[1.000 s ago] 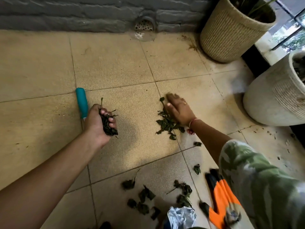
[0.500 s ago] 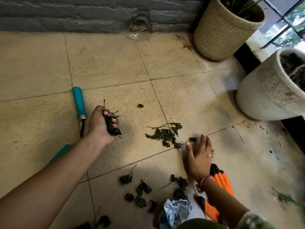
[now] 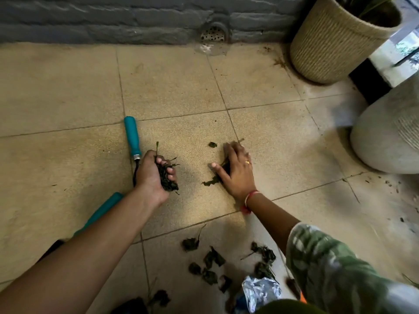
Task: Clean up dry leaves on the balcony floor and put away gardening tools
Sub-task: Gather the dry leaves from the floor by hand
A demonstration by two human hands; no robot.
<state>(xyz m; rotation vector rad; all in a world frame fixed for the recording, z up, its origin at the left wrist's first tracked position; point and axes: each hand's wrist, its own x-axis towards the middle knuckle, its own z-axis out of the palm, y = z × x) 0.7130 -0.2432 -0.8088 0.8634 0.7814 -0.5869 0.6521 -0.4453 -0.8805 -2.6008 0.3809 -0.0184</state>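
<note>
My left hand (image 3: 152,172) grips a bunch of dry dark leaves (image 3: 166,177) just above the tiled floor. My right hand (image 3: 235,168) lies over a small leaf pile (image 3: 212,181) in the middle of the floor, fingers spread and slightly bent on it. One single leaf (image 3: 212,145) lies just beyond it. Several more loose leaves (image 3: 209,265) are scattered on the near tiles. A teal-handled garden tool (image 3: 132,138) lies on the floor left of my left hand, and a second teal handle (image 3: 102,211) shows under my left forearm.
A woven beige plant pot (image 3: 333,39) stands at the back right by the grey wall, a white ribbed pot (image 3: 390,134) at the right edge. A floor drain (image 3: 213,35) sits in the wall base. A crumpled silvery bag (image 3: 259,293) lies near my body.
My right hand has moved from the near tiles by the orange glove forward onto the middle leaf pile. My left hand keeps its bunch of leaves in the same spot.
</note>
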